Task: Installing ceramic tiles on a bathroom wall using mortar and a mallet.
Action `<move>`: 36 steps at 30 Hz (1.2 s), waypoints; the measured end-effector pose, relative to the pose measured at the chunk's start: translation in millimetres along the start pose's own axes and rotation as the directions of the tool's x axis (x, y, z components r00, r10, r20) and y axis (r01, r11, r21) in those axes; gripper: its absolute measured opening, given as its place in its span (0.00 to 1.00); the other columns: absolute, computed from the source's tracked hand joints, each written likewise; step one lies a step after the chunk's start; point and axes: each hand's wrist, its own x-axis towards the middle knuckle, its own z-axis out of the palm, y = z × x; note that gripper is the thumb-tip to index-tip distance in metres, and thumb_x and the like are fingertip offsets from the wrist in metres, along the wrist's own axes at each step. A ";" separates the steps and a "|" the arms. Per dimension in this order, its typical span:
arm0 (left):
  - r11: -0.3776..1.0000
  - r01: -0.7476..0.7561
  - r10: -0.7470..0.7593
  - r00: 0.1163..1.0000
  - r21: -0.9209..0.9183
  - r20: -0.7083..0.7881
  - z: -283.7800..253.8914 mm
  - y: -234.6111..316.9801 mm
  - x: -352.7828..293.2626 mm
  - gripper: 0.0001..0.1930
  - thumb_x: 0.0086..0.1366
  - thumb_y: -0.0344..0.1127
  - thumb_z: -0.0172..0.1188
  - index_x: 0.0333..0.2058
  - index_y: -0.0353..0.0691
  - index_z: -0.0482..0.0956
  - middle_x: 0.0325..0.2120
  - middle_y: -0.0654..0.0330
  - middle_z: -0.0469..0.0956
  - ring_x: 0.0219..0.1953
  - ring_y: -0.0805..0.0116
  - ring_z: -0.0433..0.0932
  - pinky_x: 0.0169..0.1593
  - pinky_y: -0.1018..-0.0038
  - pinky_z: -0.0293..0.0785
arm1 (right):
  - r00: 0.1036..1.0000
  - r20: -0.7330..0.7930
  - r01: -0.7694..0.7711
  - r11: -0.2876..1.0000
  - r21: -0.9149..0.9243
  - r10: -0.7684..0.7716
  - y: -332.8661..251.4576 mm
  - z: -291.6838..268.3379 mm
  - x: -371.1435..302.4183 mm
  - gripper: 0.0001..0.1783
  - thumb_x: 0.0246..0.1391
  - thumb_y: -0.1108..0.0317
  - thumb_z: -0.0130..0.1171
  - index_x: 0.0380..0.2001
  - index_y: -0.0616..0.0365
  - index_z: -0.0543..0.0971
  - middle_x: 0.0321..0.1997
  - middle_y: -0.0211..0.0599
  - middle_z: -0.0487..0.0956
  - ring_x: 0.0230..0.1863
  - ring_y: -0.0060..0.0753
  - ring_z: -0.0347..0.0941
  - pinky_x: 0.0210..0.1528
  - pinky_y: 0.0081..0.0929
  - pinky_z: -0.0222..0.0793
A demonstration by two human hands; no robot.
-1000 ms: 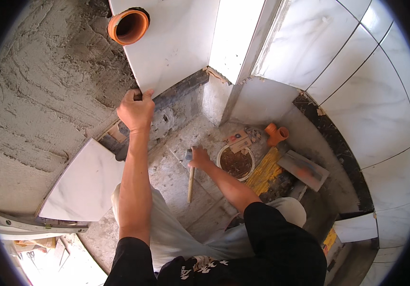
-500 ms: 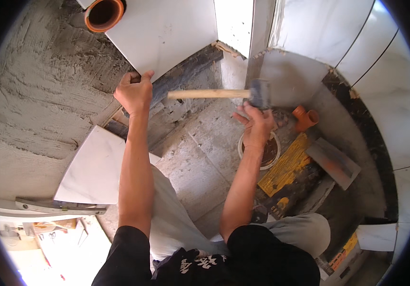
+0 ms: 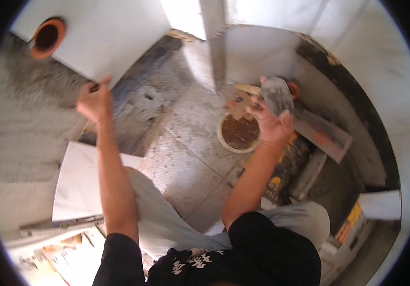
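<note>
My left hand (image 3: 95, 104) is closed at the near corner of a large white wall tile (image 3: 114, 35), thumb against its edge. An orange pipe end (image 3: 61, 34) sticks out at that tile's left edge. In my right hand (image 3: 275, 125) is a mallet (image 3: 277, 97), its dark grey head just over my palm and fingers around it. Its wooden handle (image 3: 247, 89) points away to the left; part is hidden by the head and my fingers. Below the left hand, wet-looking grey mortar covers the wall (image 3: 28, 124).
A loose white tile (image 3: 78, 186) leans by my left forearm. On the floor stand a round bucket (image 3: 222, 138) of brown stuff and a flat trowel (image 3: 326, 138). A spirit level (image 3: 62, 225) lies lower left. Dark-edged tiling (image 3: 357, 90) curves along the right.
The view has shifted, with the tile and left hand now farther left. My right hand has turned the mallet: its handle now points away, and the head faces me.
</note>
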 end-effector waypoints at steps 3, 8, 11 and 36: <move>0.980 0.085 -0.081 0.996 -0.180 0.028 -1.2 13.9 -5.7 0.14 0.45 0.41 0.77 0.22 0.36 0.85 0.19 0.59 0.83 0.22 0.69 0.80 0.32 0.72 0.75 | 0.998 0.042 -0.034 0.995 -0.090 0.037 10.0 42.3 0.1 0.43 0.47 0.57 0.71 0.61 0.70 0.66 0.57 0.59 0.74 0.37 0.44 0.80 0.31 0.33 0.80; 0.963 0.108 -0.101 0.994 -0.247 0.041 -8.0 7.2 -1.6 0.13 0.46 0.38 0.77 0.21 0.35 0.84 0.18 0.60 0.82 0.21 0.72 0.78 0.32 0.73 0.75 | 0.986 0.132 -0.095 0.993 -0.072 0.104 51.0 94.3 0.8 0.41 0.46 0.55 0.71 0.59 0.68 0.70 0.49 0.55 0.78 0.34 0.34 0.79 0.27 0.22 0.73; 0.974 0.103 -0.098 0.995 -0.201 0.033 -8.5 8.2 -1.9 0.12 0.46 0.37 0.77 0.21 0.35 0.84 0.17 0.61 0.82 0.20 0.72 0.77 0.31 0.73 0.74 | 0.953 -0.007 -0.276 0.855 -0.440 0.304 63.2 84.1 0.6 0.39 0.46 0.60 0.68 0.61 0.64 0.69 0.47 0.50 0.79 0.36 0.31 0.78 0.25 0.23 0.73; 0.965 0.119 -0.111 0.993 -0.233 0.047 -5.6 8.4 -1.6 0.15 0.46 0.38 0.78 0.22 0.33 0.83 0.17 0.60 0.81 0.20 0.74 0.75 0.30 0.74 0.73 | 0.956 -0.274 0.009 0.940 -0.341 -0.109 110.5 117.7 -0.9 0.34 0.40 0.76 0.61 0.56 0.62 0.68 0.42 0.45 0.79 0.27 0.29 0.77 0.23 0.25 0.72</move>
